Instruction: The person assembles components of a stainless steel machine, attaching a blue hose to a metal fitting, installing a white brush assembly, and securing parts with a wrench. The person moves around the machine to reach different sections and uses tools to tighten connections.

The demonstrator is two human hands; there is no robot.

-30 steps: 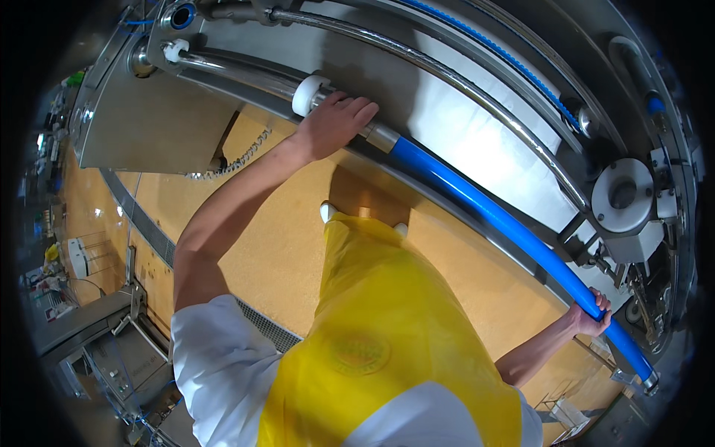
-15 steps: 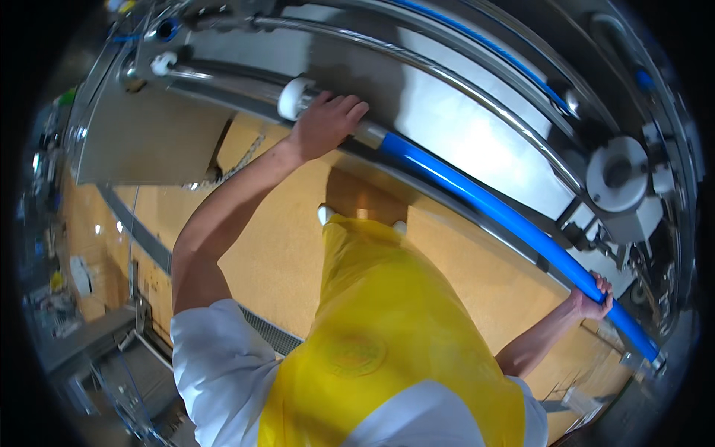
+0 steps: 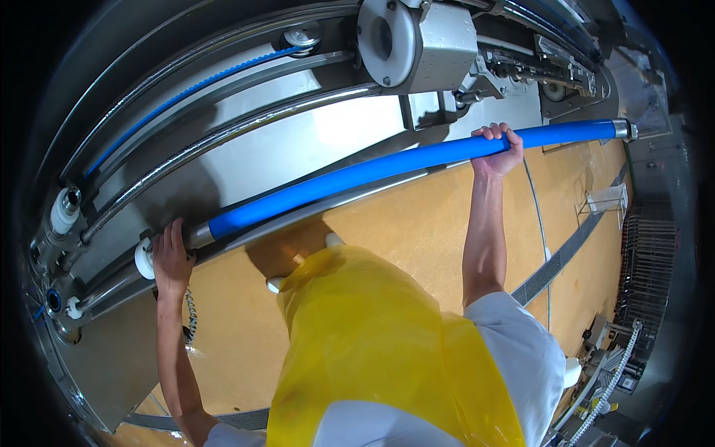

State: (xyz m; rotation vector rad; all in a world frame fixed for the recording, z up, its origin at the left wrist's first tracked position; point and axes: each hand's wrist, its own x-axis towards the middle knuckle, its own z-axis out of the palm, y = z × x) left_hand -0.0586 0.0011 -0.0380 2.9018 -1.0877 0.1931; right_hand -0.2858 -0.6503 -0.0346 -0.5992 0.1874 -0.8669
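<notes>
A long blue roller [image 3: 350, 173] with metal ends lies lengthwise before me, along the front of a steel machine. My right hand [image 3: 497, 150] is closed around its blue part, toward the right end. At the other end, my left hand [image 3: 173, 258] curves over the bare metal shaft, its fingers on the far side and partly hidden. Beside that hand, a white collar [image 3: 145, 258] sits on the shaft. The roller's right metal tip [image 3: 621, 129] sticks out free past my right hand.
Behind the roller run steel rods [image 3: 238, 141] and a blue toothed belt [image 3: 186, 91]. A metal housing with a white round flange [image 3: 386, 43] stands beyond. A coiled cable [image 3: 191, 316] hangs near my left wrist. The tan floor [image 3: 417, 223] has a drain grate [image 3: 558, 262].
The view has turned to the right, so the roller now lies more level across it and its right end shows higher. Both hands have stayed on the roller and its shaft.
</notes>
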